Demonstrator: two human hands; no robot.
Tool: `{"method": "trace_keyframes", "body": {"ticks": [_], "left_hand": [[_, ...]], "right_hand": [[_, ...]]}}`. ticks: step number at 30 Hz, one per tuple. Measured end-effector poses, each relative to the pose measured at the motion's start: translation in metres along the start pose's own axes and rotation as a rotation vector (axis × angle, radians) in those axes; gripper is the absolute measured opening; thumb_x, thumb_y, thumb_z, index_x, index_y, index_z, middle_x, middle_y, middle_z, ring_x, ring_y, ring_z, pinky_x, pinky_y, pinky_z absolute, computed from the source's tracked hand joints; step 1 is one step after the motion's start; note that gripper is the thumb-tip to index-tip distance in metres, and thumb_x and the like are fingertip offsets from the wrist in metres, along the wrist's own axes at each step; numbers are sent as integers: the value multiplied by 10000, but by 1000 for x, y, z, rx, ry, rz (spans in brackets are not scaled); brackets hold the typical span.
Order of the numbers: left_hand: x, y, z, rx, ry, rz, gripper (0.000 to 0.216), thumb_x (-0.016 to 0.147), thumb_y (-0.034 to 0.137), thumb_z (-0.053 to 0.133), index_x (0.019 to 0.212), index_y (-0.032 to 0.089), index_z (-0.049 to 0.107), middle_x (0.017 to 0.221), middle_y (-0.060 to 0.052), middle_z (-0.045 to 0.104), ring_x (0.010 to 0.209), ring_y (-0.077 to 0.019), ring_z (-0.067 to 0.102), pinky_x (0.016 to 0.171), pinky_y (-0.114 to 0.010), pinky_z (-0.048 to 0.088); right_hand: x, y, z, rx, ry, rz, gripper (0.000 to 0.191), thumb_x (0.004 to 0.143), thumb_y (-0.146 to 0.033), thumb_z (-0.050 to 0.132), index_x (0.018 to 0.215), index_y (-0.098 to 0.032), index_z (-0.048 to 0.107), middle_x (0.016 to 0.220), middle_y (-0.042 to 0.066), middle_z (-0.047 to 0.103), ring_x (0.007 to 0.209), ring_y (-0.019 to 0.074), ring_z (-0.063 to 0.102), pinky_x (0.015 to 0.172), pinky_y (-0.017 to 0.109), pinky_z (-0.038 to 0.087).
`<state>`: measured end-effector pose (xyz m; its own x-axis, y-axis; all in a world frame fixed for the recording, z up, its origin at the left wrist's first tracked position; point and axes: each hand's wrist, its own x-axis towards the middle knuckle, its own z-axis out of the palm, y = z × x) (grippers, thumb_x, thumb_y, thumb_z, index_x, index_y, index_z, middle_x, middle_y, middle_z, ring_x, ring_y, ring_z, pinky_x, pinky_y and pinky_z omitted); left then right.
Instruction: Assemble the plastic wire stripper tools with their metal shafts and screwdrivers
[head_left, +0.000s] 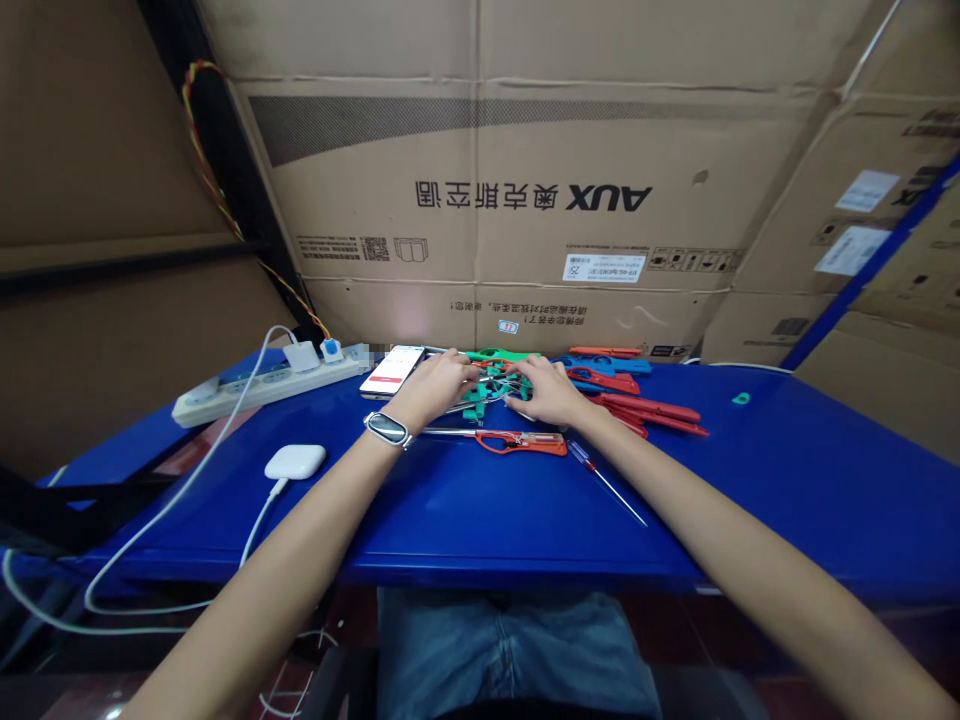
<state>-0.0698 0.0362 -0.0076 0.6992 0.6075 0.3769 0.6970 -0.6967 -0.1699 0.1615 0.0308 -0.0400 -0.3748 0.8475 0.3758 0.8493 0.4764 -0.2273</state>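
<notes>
Behind the blue surface (487, 510), cardboard (360, 150) standing like a wall. Off to the left, a white power strip (262, 388) with plugs in it, plus a phone (391, 371) with a lit screen, close beside the left hand (446, 378). Beyond the right hand (551, 390), red lighter casings (652, 410) and blue lighter casings (611, 366) in a heap; nearer, a screwdriver (602, 477) lying aslant by an orange lighter (536, 442). Printed upside down on the cardboard: "AUX 奥克斯空调", with white labels too small to read. Closed, with contents hidden: a white earbud case (295, 462). Open along the side, with inner parts showing: the orange lighter. Between both hands, a pile of small green parts (474, 408); hands apart, fingers bent down into the pile, impossible to tell whether gripping anything.
</notes>
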Motion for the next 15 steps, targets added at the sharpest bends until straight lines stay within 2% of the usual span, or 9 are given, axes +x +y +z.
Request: {"method": "trace_keyframes", "body": {"ticks": [4, 7, 10, 13, 15], "left_hand": [[-6, -9, 1, -168, 53, -36, 203, 964, 235, 540, 917, 151, 718, 946, -100, 706, 903, -230, 618, 808, -332, 454], [-9, -8, 3, -444, 84, -57, 160, 938, 248, 590, 909, 163, 723, 893, -63, 722, 819, -190, 637, 759, -291, 461], [-10, -1, 5, -678, 107, -74, 150, 913, 269, 624, 902, 158, 725, 828, -38, 722, 740, -159, 635, 690, -255, 453], [-10, 7, 5, -772, 100, -70, 161, 897, 288, 641, 902, 156, 734, 803, -32, 724, 725, -156, 633, 677, -253, 449], [-10, 11, 5, -796, 84, -63, 160, 889, 288, 647, 905, 158, 739, 807, -31, 731, 735, -157, 639, 692, -257, 455]], "right_hand": [[0, 3, -3, -50, 52, 13, 352, 857, -284, 634, 1202, -217, 624, 1168, 107, 601, 1144, 303, 517, 936, 446, 368], [-3, -1, -6, -54, 127, -11, 306, 852, -196, 601, 1153, -202, 654, 1136, 110, 604, 1102, 290, 535, 927, 440, 385], [-13, -11, -9, 183, 122, -53, 235, 866, -217, 591, 1081, -180, 677, 1050, 92, 643, 958, 234, 594, 845, 378, 447], [-25, -23, -13, 467, 34, -100, 216, 878, -237, 571, 1044, -162, 689, 920, 56, 694, 774, 171, 614, 745, 312, 474], [-31, -27, -15, 549, 0, -88, 207, 865, -254, 590, 1009, -157, 704, 885, 48, 712, 755, 165, 622, 718, 294, 475]]}}
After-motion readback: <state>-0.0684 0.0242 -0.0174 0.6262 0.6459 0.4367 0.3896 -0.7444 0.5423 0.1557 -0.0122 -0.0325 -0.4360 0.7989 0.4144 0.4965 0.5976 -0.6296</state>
